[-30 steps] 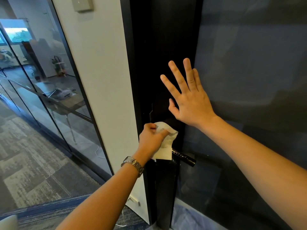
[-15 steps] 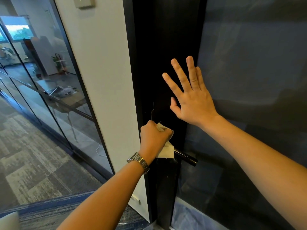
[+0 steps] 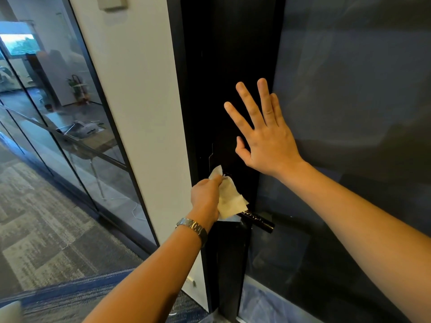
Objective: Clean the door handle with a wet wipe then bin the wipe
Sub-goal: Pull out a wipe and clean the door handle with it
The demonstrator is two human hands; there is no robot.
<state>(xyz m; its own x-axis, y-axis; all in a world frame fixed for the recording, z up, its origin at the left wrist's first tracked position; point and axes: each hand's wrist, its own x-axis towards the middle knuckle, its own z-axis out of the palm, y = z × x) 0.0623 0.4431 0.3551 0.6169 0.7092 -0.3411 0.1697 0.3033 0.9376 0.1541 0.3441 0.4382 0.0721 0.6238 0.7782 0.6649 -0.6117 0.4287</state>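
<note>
A black lever door handle (image 3: pixel 258 220) sticks out to the right from the dark door frame (image 3: pixel 228 89). My left hand (image 3: pixel 206 199), with a metal watch on the wrist, grips a crumpled white wet wipe (image 3: pixel 229 199) and holds it against the inner end of the handle. Most of the handle's base is hidden by the wipe. My right hand (image 3: pixel 263 134) lies flat with spread fingers on the door above the handle, at the edge of the dark glass pane (image 3: pixel 349 113).
A white wall strip (image 3: pixel 140 113) stands left of the door, with a small wall plate (image 3: pixel 112 2) at the top. Glass partitions (image 3: pixel 58 113) run along the left over grey patterned carpet (image 3: pixel 46 229). No bin is in view.
My left hand has shifted slightly along the handle, and more of the wipe now shows, hanging over the handle's base. My right hand stays pressed on the door.
</note>
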